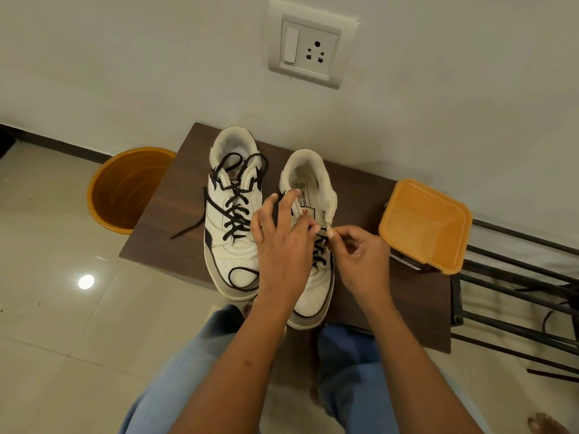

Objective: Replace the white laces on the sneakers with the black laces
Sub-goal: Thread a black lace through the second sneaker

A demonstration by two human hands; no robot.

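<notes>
Two white sneakers stand side by side on a dark wooden table (369,195), toes toward me. The left sneaker (232,245) is threaded with a black lace (233,211) whose loose ends loop over the collar, off the table's left side and over the toe. The right sneaker (308,180) carries a black lace (319,249) through its lower eyelets only. My left hand (282,239) rests on this sneaker's tongue with fingers spread. My right hand (360,255) pinches the lace's tip beside an upper eyelet on the shoe's right side.
An open orange plastic box (426,227) sits on the table's right part. An orange bucket (125,189) stands on the tiled floor to the left. A black metal rack (517,296) is at the right. The wall with a switch socket (308,47) rises behind.
</notes>
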